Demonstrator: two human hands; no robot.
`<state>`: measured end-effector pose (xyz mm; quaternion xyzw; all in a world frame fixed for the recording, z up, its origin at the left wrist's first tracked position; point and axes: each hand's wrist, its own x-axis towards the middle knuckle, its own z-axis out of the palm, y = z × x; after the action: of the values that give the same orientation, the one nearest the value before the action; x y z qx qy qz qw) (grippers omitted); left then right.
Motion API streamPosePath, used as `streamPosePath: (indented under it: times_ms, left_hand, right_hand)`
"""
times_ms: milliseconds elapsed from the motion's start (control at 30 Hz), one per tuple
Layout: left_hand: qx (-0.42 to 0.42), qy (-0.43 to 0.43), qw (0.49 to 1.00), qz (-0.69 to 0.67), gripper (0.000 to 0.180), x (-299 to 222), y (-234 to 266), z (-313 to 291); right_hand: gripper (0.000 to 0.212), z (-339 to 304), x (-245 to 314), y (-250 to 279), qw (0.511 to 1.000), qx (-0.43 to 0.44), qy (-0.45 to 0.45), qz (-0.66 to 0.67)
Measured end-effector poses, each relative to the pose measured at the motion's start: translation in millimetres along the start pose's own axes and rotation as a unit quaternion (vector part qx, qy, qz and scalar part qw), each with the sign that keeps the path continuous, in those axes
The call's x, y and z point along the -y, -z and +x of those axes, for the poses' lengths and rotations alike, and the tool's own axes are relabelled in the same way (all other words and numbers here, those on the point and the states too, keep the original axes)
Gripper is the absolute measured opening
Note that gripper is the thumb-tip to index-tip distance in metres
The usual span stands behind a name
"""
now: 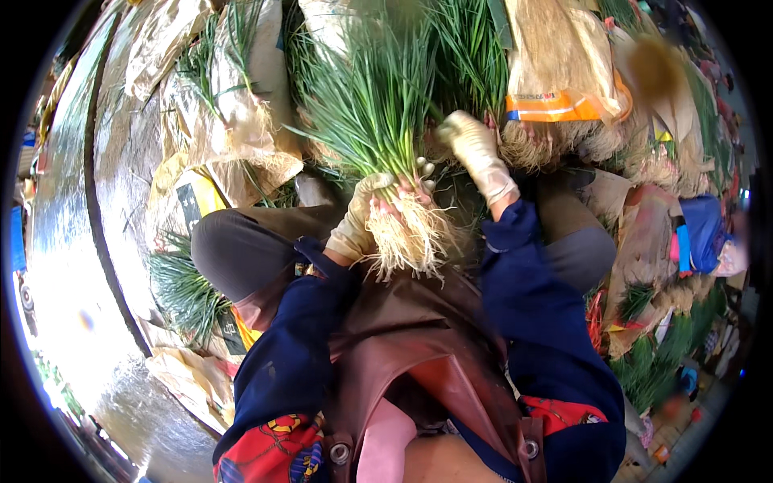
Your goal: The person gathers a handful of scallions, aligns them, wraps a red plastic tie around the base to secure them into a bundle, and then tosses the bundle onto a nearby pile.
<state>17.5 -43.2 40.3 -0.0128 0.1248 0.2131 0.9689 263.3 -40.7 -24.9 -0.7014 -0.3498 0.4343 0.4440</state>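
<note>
In front of my lap, my left hand (361, 219) in a pale glove is closed round a thick bunch of spring onions (378, 121). Their green leaves fan away from me, and the tangled pale roots (407, 233) hang toward my apron. My right hand (473, 147), gloved too, is apart from the roots, just right of the bunch and near another heap of spring onions (471, 60). Motion blurs its fingers, so whether it holds anything is unclear.
Beige sacks (555, 48) cover more onions, with roots (531, 145) poking out at the right. Further sacks (233, 113) and a leafy bunch (189, 282) lie left. Wet pavement (72, 241) runs along the far left. A blue bag (702, 233) sits at the right. My bent knees flank the bunch.
</note>
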Motion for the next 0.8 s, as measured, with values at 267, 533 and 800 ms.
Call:
streamPosePath:
  times_ms: [267,533,800]
  left_hand:
    - [0.040,0.027,0.999,-0.002,0.040,-13.4,10.4,-1.4]
    - [0.005,0.017,0.997,0.070,0.037,32.5,35.7,1.3]
    - [-0.015,-0.018,0.990,0.140,0.038,37.7,43.1,-52.0]
  right_hand:
    - [0.042,-98.6,100.2,-9.0,0.965,-0.051,0.231,-0.116]
    - [0.017,-172.4,129.9,-85.3,0.838,-0.187,0.461,-0.222]
    - [0.033,-227.6,185.3,-78.4,0.804,-0.189,0.516,-0.226]
